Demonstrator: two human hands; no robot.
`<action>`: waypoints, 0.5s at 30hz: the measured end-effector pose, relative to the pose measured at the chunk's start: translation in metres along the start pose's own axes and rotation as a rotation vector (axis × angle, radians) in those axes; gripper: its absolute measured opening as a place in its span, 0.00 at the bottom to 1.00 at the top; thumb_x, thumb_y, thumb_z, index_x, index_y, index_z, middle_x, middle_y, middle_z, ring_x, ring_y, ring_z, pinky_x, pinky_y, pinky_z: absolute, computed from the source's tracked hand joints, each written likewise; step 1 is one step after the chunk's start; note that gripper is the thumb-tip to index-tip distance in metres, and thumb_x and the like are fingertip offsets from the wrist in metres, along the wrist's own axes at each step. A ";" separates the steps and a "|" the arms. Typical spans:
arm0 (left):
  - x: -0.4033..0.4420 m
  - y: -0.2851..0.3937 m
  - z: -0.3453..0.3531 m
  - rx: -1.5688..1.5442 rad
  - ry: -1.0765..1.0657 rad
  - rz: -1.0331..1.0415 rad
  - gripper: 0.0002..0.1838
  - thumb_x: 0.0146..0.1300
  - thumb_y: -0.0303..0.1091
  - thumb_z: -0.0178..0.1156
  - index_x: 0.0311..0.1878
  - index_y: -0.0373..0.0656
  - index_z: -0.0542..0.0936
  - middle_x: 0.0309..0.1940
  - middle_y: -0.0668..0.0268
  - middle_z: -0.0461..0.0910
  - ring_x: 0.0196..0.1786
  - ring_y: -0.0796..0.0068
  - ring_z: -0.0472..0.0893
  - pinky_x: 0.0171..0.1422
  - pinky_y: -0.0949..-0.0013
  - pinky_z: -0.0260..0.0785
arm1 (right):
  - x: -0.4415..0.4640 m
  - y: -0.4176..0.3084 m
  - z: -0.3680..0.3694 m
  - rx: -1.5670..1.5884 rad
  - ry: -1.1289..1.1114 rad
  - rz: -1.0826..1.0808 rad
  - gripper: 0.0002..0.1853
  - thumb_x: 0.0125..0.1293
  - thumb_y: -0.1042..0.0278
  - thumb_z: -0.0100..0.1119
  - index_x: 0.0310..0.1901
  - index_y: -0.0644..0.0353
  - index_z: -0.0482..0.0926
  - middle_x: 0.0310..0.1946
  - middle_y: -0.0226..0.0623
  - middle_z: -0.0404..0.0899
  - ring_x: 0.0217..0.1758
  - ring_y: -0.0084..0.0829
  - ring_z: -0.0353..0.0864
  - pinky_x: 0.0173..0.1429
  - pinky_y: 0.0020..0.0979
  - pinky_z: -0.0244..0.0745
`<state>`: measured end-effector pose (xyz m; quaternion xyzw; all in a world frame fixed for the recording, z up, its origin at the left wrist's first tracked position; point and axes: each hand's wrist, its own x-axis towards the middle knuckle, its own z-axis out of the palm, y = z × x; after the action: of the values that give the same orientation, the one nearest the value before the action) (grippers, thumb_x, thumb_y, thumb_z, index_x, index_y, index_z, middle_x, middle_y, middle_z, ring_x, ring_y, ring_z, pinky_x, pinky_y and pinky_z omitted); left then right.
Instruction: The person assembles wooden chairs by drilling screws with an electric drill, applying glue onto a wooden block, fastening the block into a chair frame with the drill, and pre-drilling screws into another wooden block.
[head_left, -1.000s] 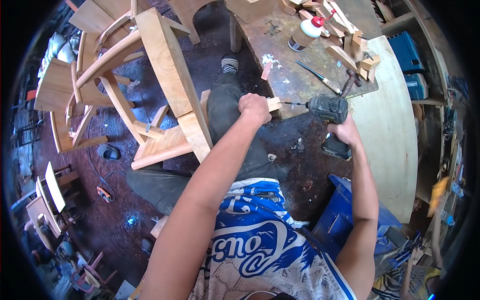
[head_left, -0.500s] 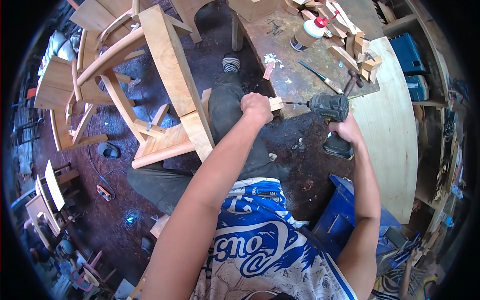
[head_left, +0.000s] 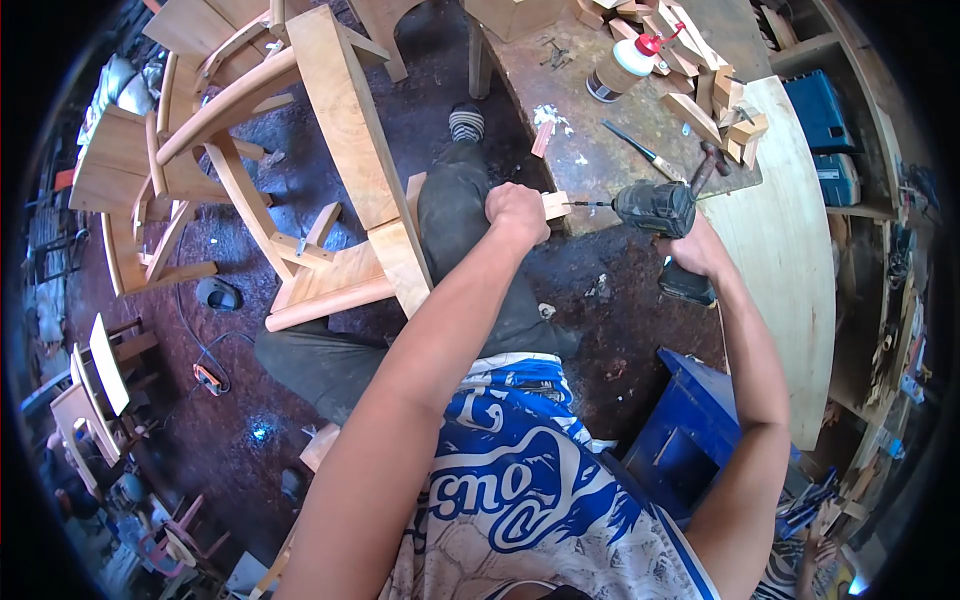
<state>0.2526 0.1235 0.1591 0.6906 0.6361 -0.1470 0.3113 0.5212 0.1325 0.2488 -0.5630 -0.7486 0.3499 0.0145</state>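
My left hand [head_left: 518, 213] is closed around a small wooden block [head_left: 556, 205], whose end sticks out to the right of my fist above my knee. In my right hand [head_left: 697, 250] is a dark cordless drill [head_left: 655, 207], gripped by its handle and pointing left. Its thin bit [head_left: 592, 204] reaches to the block's end; whether the tip is inside the wood I cannot tell. A wooden chair frame [head_left: 350, 150] stands tilted left of my leg, close to my left forearm.
The worktable [head_left: 590, 150] ahead carries a glue bottle [head_left: 620, 68], a chisel [head_left: 645, 152], a hammer [head_left: 708, 165] and several wood offcuts [head_left: 700, 100]. A blue bin [head_left: 690, 420] stands at lower right. More chair frames [head_left: 120, 165] and a cable [head_left: 205, 350] are at left.
My right elbow has swung outward, and the drill has turned slightly and shifted a little. The left hand still holds the block in nearly the same place.
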 end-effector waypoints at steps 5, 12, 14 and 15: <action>0.003 0.000 0.004 0.028 -0.007 -0.006 0.17 0.49 0.37 0.63 0.43 0.45 0.90 0.42 0.57 0.89 0.50 0.60 0.88 0.57 0.62 0.78 | 0.012 -0.019 -0.013 -0.079 -0.119 0.031 0.28 0.44 0.76 0.63 0.53 0.62 0.78 0.47 0.47 0.83 0.52 0.44 0.81 0.60 0.37 0.75; 0.003 -0.001 0.002 0.022 -0.012 -0.003 0.17 0.49 0.37 0.63 0.43 0.46 0.90 0.43 0.57 0.89 0.50 0.60 0.88 0.57 0.63 0.78 | 0.018 -0.015 -0.016 -0.091 -0.110 -0.035 0.26 0.47 0.76 0.62 0.53 0.62 0.78 0.48 0.50 0.83 0.53 0.49 0.81 0.61 0.38 0.75; 0.013 -0.004 0.015 0.036 0.022 0.012 0.16 0.49 0.39 0.65 0.42 0.48 0.90 0.39 0.61 0.89 0.46 0.62 0.88 0.49 0.60 0.80 | 0.018 -0.018 -0.014 -0.148 -0.121 0.006 0.25 0.49 0.76 0.61 0.53 0.63 0.78 0.48 0.52 0.83 0.55 0.52 0.81 0.61 0.40 0.75; 0.015 -0.005 0.017 0.056 0.061 0.029 0.16 0.48 0.42 0.67 0.40 0.49 0.90 0.36 0.65 0.89 0.41 0.65 0.89 0.42 0.57 0.82 | 0.018 -0.021 -0.014 -0.145 -0.124 0.008 0.25 0.49 0.76 0.61 0.53 0.63 0.78 0.48 0.52 0.83 0.55 0.52 0.81 0.61 0.40 0.75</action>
<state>0.2530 0.1249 0.1358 0.7124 0.6307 -0.1391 0.2744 0.5027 0.1519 0.2641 -0.5427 -0.7692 0.3292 -0.0740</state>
